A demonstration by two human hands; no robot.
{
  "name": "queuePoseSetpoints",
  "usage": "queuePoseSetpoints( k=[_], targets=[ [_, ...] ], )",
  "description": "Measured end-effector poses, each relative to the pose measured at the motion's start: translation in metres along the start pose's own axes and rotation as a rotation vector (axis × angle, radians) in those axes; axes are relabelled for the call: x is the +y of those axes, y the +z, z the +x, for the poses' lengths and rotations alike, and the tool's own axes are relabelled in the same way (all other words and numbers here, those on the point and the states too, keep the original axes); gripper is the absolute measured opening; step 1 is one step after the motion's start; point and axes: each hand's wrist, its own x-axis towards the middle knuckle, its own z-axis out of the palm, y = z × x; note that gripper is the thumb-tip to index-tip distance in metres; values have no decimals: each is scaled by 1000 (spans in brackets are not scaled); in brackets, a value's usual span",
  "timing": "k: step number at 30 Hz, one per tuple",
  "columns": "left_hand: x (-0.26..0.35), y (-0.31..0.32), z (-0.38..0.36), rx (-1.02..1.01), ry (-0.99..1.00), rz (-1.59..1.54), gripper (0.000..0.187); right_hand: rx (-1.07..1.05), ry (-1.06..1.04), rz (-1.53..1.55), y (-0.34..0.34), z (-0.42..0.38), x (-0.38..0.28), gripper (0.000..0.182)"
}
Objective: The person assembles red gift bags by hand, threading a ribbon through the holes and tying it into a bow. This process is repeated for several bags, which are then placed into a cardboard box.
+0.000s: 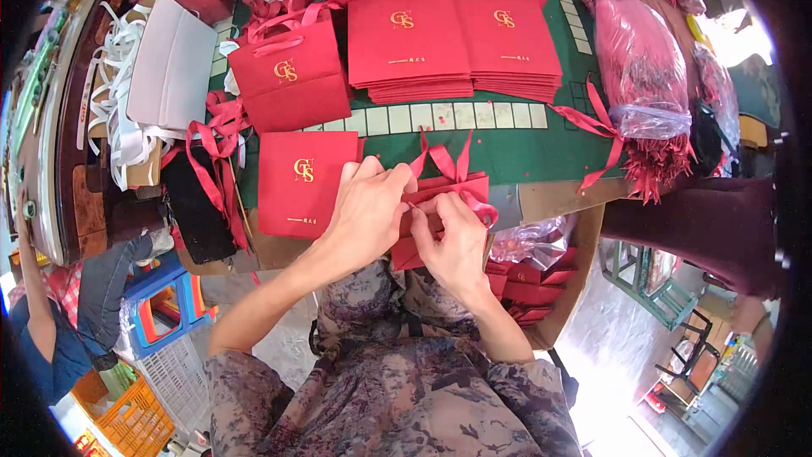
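Observation:
At the table's near edge my two hands meet over a small red paper bag point(469, 184) with a red ribbon point(452, 161) trailing from its top. My left hand point(368, 199) is closed, its fingertips pinching the bag near its upper edge. Thumb and finger of my right hand point(450, 233) pinch together beside them, at the ribbon; the exact grip is partly hidden by the fingers. A flat red bag point(304, 178) with a gold logo lies just left of my left hand. Behind it a red bag with ribbon handles point(292, 72) lies on the green mat point(516, 152).
Stacks of flat red bags point(452, 42) lie at the back. On the right is a plastic-wrapped bundle of red ribbons point(647, 68). White bags with ribbon handles point(169, 63) are at the left. A cardboard box point(575, 288) holds finished-looking red bags below the edge. Another person point(51, 330) is at far left.

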Motion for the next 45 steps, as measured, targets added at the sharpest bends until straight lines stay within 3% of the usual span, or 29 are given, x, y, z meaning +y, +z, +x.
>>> queuePoseSetpoints(
  k=[6,19,22,25,27,31,33,36,38,41,44,45],
  targets=[
    [2,3,-1,13,-8,-16,30,-30,140,113,-2,1,-1,10],
    [12,3,-6,65,-73,-75,20,-85,164,11,-10,9,-11,13],
    [16,6,-7,113,-90,-71,18,-116,273,80,-13,9,-14,14],
    [16,9,-9,132,-91,-91,18,-35,234,115,-7,5,-11,10],
    [16,8,-8,126,-109,-110,18,69,-20,-137,-3,2,-8,11],
    [13,4,-5,76,-177,-195,20,117,-105,-285,0,3,-8,10],
    [10,7,-10,82,-211,-279,19,18,177,104,-6,5,-11,10],
    [8,9,-11,102,-218,-337,17,-93,241,137,-8,4,-2,12],
    [8,11,-11,121,-196,-317,16,-86,226,129,-7,5,-5,13],
    [6,11,-10,116,-193,-274,13,64,-120,-136,6,2,0,18],
    [6,10,-10,133,-204,-286,15,118,-186,-119,11,0,7,14],
    [3,12,-9,134,-184,-294,16,69,-116,-113,5,-1,4,11]
  ],
)
